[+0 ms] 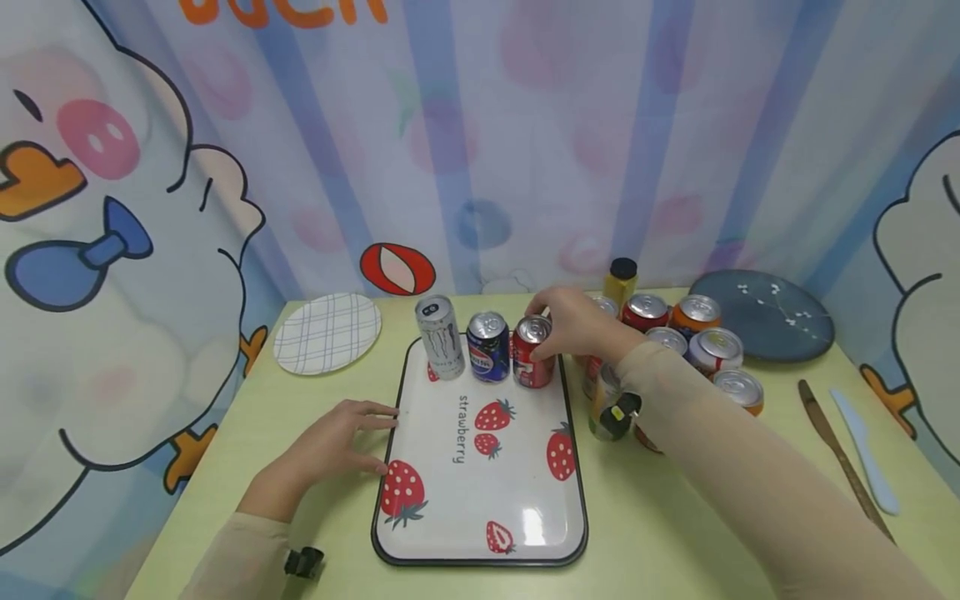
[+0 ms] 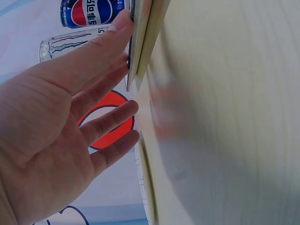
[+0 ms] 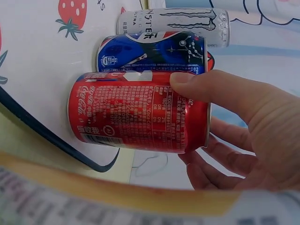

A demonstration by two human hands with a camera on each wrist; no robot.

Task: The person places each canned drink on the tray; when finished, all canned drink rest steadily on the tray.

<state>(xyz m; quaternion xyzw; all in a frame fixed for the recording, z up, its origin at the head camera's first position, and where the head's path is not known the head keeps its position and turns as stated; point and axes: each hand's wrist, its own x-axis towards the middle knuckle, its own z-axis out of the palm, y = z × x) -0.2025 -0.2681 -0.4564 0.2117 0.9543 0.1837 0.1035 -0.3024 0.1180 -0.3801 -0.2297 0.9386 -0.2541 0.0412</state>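
We read "strawberry" printed in dark letters on the white tray (image 1: 480, 500), running sideways between the strawberry pictures. The red can (image 3: 138, 112) carries the white Coca-Cola script along with small print too fine for us to make out. The blue can (image 3: 152, 51) shows the Pepsi globe and Chinese characters. On the silver can (image 3: 173, 21) we read "ULTRA" and part of "MONSTER" beside the claw mark. Orange letters on the curtain (image 1: 285, 10) are cut off at the top edge.
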